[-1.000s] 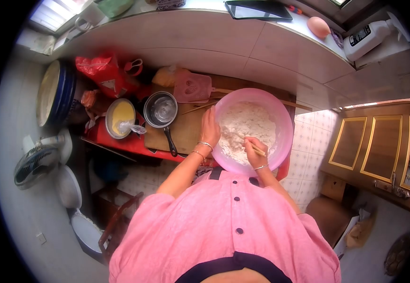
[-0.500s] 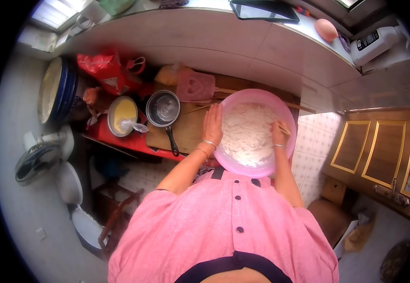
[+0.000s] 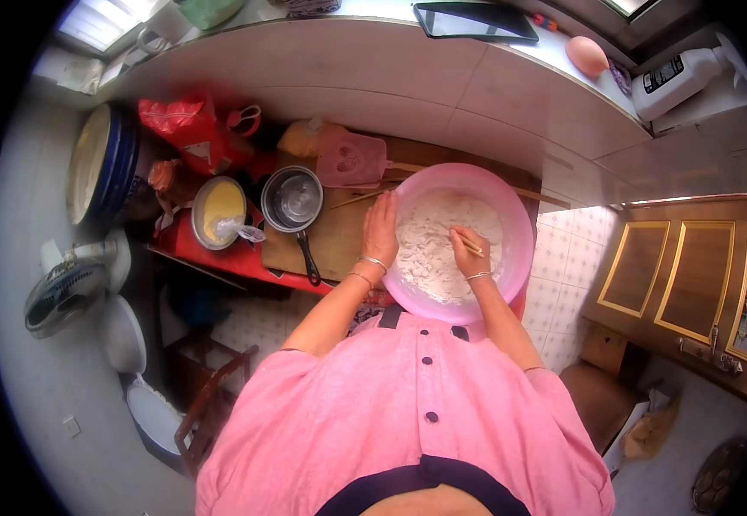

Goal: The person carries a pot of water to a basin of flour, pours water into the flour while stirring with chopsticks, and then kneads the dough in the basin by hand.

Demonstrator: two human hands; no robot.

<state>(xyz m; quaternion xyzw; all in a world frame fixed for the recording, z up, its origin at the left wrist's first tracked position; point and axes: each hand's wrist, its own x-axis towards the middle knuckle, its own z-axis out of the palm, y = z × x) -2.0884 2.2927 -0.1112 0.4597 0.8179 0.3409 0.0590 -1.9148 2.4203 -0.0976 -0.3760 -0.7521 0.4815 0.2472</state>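
Pink bowl [image 3: 519, 236] sat at the R end of the worktop [image 3: 186, 242], right up near the wearer's front, w/ a pale floury mix [image 3: 429, 258] inside, part loose, part clumped. L hand [image 3: 379, 229] lay along the bowl's L rim, fingers straight & close together, not spread; couldn't tell if the thumb hooked under. R hand [image 3: 466, 260] was over the mix, fingers closed & pinching thin wooden sticks [image 3: 475, 249], prob. a pair, tips down toward the flour. Handling, my guess: bowl prob. thin plastic, light itself, bit flexy, apt to slide or turn, so rim was the best hold, ideally opp. the stirring side; mix looked soft & dry on top, likely stiffer & draggy where clumped; sticks light, stiff, maybe slippery if floury, best held midway up. Count: 1 bowl, 2 hands, 1 saucepan [image 3: 293, 199] w/ black handle on the brown board [image 3: 285, 254], 1 pot [image 3: 204, 236] of yellow stuff w/ some clear plastic at its edge, 1 pink mould [image 3: 352, 161] behind the saucepan, 1 big red bag [image 3: 186, 129] at back L. More long sticks lay behind the bowl, exact no. unclear as the bowl hid part.
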